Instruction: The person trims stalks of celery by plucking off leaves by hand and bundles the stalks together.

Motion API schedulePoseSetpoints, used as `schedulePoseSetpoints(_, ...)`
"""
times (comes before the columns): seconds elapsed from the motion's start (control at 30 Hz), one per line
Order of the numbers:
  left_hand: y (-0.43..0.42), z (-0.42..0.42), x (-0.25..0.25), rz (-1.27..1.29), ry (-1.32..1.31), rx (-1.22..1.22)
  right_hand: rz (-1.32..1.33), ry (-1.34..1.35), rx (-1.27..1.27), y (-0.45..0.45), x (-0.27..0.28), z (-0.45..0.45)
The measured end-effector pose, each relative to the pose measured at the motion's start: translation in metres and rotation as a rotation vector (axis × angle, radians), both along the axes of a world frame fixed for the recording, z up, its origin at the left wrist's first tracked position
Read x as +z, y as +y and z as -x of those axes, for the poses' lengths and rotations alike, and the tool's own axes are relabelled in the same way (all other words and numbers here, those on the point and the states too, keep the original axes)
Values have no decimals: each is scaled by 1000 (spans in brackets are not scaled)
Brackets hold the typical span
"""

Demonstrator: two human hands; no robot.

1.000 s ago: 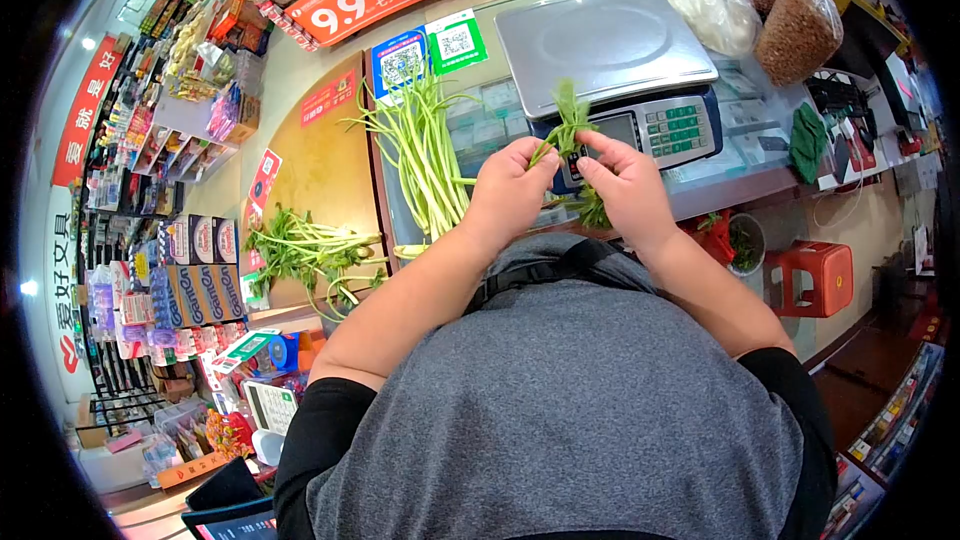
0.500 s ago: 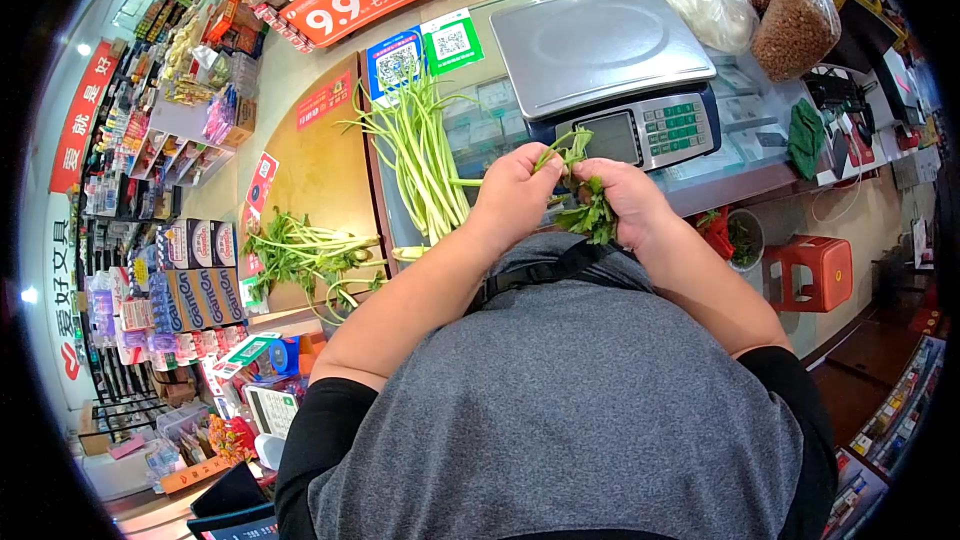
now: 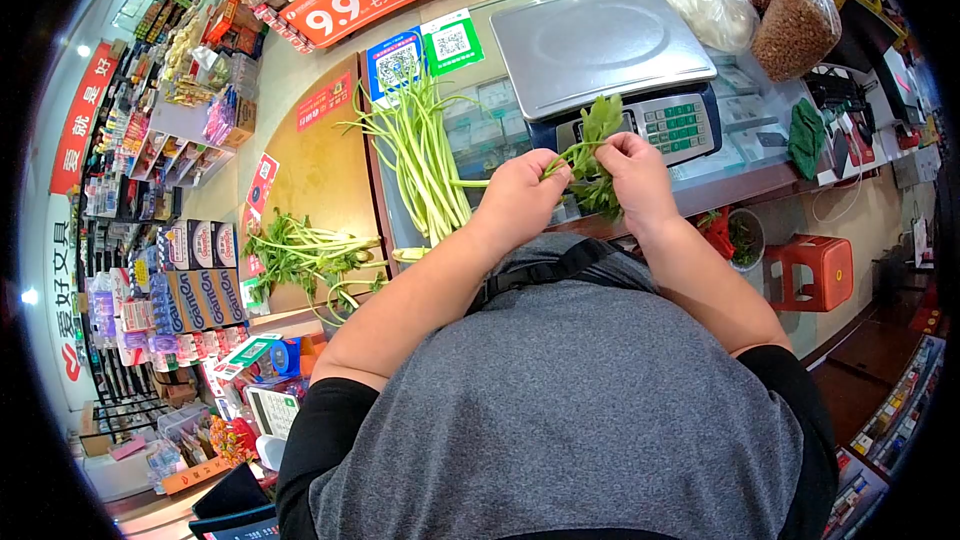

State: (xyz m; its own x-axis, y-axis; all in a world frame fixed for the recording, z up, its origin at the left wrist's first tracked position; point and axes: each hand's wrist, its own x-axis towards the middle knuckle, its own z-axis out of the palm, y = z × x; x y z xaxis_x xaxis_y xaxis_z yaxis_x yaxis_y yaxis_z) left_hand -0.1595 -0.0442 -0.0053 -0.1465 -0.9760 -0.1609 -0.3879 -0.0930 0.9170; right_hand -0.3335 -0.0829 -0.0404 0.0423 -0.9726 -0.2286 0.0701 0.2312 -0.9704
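Note:
My left hand (image 3: 522, 198) is closed round a thin green celery stalk, whose cut end shows to its left. At the stalk's leafy end, the celery leaves (image 3: 598, 162) are pinched by the fingertips of my right hand (image 3: 638, 180). Both hands are close together in front of the scale's keypad. A bundle of mostly leafless celery stalks (image 3: 425, 165) lies on the glass counter, left of my left hand. Farther left, leafy celery (image 3: 312, 252) rests on the wooden counter part.
A weighing scale (image 3: 605, 45) stands just beyond my hands. Filled plastic bags (image 3: 797, 28) and a green cloth (image 3: 805, 140) are at the right. Below the counter's right edge are a bin (image 3: 745, 240) with greens and a red stool (image 3: 815, 273).
My right hand has shifted slightly up and right along the celery. The leaves now stand higher, in front of the scale's display. My left hand has turned slightly and lowered.

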Motion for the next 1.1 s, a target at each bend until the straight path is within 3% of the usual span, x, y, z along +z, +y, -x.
schedulePoseSetpoints(0.27, -2, 0, -3, 23, -8, 11, 339, 283, 89, 0, 28, 7)
schedulePoseSetpoints(0.37, -4, 0, -5, -14, 20, 36, 218, 58, 292, -1, 28, 12)
schedulePoseSetpoints(0.47, -4, -1, -5, -89, 27, 50, -80, -267, 388, 2, 27, 8)
schedulePoseSetpoints(0.57, -3, -1, -1, -131, 30, 53, -107, -259, 486, 2, 27, 9)
schedulePoseSetpoints(0.87, 2, 4, 5, 16, -92, 35, -132, -53, 333, 9, 19, -2)
schedulePoseSetpoints(0.97, 2, 4, 3, 37, -140, 27, 17, 94, 318, 7, 0, -3)
schedulePoseSetpoints(1.1, 2, 4, 3, 61, -177, 27, 35, 74, 276, 11, 0, -6)
